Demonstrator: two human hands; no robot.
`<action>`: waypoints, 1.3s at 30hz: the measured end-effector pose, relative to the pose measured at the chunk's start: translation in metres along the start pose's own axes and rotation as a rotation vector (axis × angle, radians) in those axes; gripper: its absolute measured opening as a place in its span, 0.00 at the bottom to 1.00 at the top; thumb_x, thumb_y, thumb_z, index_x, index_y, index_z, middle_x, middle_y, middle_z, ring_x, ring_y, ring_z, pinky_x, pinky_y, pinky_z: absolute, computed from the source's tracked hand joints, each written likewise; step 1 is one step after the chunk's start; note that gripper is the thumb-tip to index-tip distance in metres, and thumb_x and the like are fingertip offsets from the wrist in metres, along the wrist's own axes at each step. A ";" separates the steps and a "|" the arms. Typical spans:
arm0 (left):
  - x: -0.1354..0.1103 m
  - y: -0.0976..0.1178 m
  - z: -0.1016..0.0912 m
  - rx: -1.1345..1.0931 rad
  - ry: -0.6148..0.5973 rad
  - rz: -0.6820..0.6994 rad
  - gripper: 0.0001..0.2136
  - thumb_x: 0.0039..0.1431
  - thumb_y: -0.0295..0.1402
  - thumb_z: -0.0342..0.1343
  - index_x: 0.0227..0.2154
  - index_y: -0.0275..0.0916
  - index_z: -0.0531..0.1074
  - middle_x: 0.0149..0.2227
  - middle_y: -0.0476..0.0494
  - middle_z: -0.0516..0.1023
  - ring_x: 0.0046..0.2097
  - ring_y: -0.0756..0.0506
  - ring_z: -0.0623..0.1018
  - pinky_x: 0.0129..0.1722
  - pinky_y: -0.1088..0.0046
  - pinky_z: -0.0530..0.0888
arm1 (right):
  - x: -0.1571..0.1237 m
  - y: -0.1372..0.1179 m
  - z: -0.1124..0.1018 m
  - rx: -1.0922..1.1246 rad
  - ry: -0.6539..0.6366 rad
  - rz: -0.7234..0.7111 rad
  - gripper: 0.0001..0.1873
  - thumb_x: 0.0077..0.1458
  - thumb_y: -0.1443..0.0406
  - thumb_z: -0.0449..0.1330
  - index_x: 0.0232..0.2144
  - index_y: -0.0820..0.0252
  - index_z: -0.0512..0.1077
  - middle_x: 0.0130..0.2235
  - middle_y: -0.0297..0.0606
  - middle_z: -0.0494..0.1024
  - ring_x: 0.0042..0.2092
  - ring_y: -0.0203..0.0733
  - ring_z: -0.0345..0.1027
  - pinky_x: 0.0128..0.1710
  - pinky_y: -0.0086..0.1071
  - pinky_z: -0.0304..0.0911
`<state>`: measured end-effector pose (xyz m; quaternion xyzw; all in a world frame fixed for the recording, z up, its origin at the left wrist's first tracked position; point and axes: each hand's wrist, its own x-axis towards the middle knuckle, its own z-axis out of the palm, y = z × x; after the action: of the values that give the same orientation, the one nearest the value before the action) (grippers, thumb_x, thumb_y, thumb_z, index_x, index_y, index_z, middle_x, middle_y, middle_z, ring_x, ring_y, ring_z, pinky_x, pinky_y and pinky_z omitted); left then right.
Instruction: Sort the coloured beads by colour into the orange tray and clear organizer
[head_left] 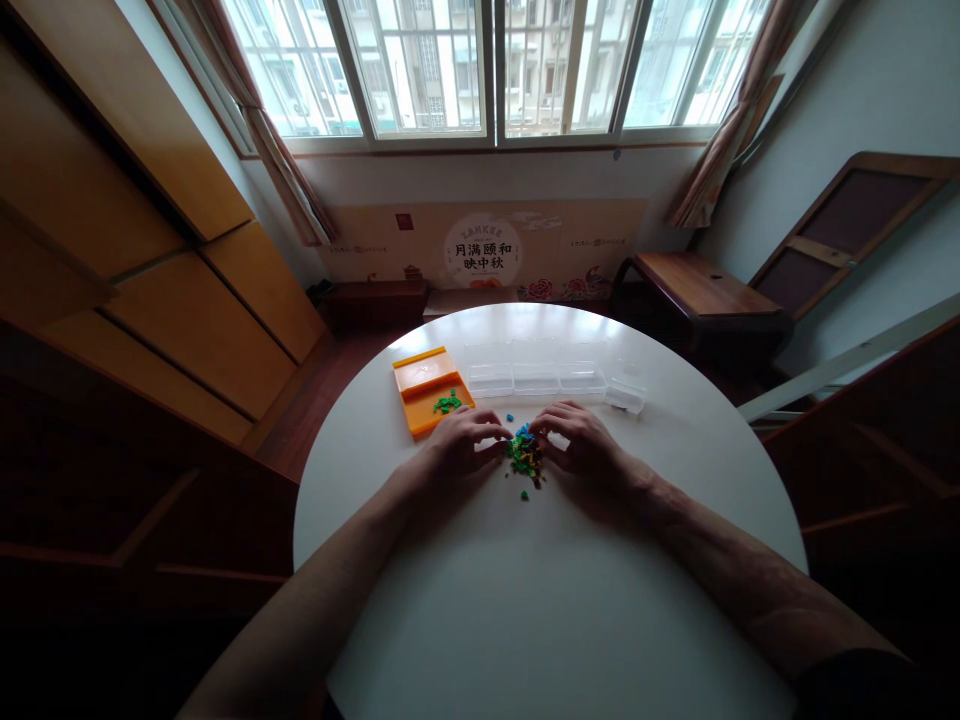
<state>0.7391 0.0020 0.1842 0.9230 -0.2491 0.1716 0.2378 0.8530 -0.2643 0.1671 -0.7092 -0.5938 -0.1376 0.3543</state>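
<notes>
Bending both hands over a small heap of bits, the person sits close up to the round white table [555,610]. From where I stand, the left hand [471,436] is at the near side of the orange tray [417,418], partly curled, its fingers reaching the left edge of the pile [526,458]. The right hand [576,436] comes in from the other side, loosely bent, fingers at the pile's upper right. Each has a little gap between thumb and fingers (whether either one pinches a bit, I cannot tell; they are too tiny).

The pile lies between the hands, mostly green, with blue at the top and yellow and dark bits lower down. A blue bit [510,417] sits apart just beyond it, and a green bit [525,495] on the near side. More green bits [448,402] lie in the tray. Right of that, clear boxes [536,378] stand in a row, beneath the window [495,70].
</notes>
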 end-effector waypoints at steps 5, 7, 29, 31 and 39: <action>0.003 0.004 0.002 -0.007 0.010 -0.004 0.05 0.73 0.37 0.62 0.43 0.47 0.83 0.45 0.46 0.85 0.41 0.47 0.82 0.47 0.69 0.75 | 0.000 0.001 0.001 0.001 0.001 -0.002 0.05 0.67 0.68 0.64 0.44 0.53 0.78 0.41 0.37 0.84 0.41 0.44 0.78 0.52 0.42 0.72; 0.004 0.004 0.004 -0.008 0.007 0.003 0.05 0.72 0.36 0.62 0.42 0.47 0.83 0.44 0.47 0.85 0.40 0.47 0.82 0.46 0.69 0.75 | -0.001 0.002 0.001 -0.003 0.000 -0.005 0.05 0.67 0.68 0.64 0.44 0.54 0.78 0.41 0.37 0.84 0.41 0.44 0.78 0.52 0.42 0.72; 0.013 0.015 0.011 -0.349 0.102 -0.198 0.12 0.71 0.42 0.63 0.38 0.38 0.81 0.36 0.44 0.80 0.34 0.49 0.75 0.35 0.74 0.73 | 0.004 -0.006 0.003 -0.039 -0.001 -0.089 0.07 0.67 0.61 0.70 0.45 0.53 0.78 0.42 0.38 0.85 0.43 0.46 0.79 0.53 0.42 0.71; 0.014 0.018 0.010 -0.377 0.097 -0.207 0.12 0.71 0.42 0.63 0.37 0.38 0.81 0.35 0.45 0.80 0.34 0.50 0.75 0.35 0.74 0.72 | 0.003 -0.005 0.003 -0.049 -0.002 -0.097 0.07 0.68 0.60 0.70 0.45 0.53 0.78 0.42 0.38 0.85 0.43 0.46 0.79 0.54 0.43 0.71; 0.015 0.019 0.009 -0.422 0.069 -0.158 0.13 0.71 0.44 0.65 0.37 0.38 0.82 0.35 0.44 0.81 0.34 0.48 0.76 0.36 0.72 0.73 | 0.003 -0.004 0.002 -0.019 -0.004 -0.146 0.03 0.72 0.62 0.66 0.46 0.53 0.78 0.43 0.38 0.86 0.43 0.45 0.79 0.55 0.43 0.71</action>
<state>0.7429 -0.0231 0.1899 0.8631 -0.1980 0.1277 0.4468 0.8496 -0.2602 0.1691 -0.6677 -0.6432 -0.1675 0.3354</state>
